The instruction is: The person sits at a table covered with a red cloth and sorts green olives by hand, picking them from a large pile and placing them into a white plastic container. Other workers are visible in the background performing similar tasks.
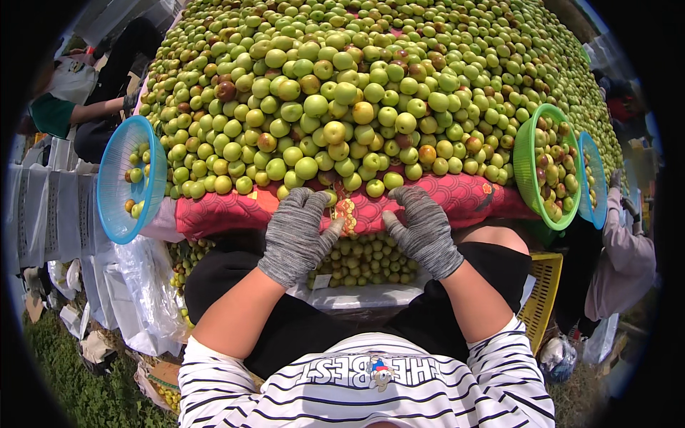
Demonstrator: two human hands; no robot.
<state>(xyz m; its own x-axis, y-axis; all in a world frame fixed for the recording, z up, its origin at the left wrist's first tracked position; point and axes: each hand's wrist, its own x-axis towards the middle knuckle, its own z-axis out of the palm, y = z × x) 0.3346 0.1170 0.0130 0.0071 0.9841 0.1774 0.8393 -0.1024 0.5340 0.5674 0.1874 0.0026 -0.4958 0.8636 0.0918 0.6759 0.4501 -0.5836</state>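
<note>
My left hand (303, 232), in a grey knitted glove, rests at the red patterned cloth (471, 200), fingers loosely bent, thumb apart, beside a small green fruit (330, 197) that its fingertips may touch. My right hand (421, 232), gloved alike, has curved fingers and thumb apart, with no fruit visible between them, just below another green fruit (392, 180). A large mound of green, partly reddish fruit (342, 93) lies beyond both hands. More fruit (364, 260) sits below the cloth's edge, between my knees.
A blue basket (109, 182) stands left, a green one (524, 160) right, another blue one (598, 207) behind that. A yellow crate (542, 292) is by my right knee. Co-workers sit at left (85, 110) and right (621, 264); white bags and plastic (143, 299) lie left.
</note>
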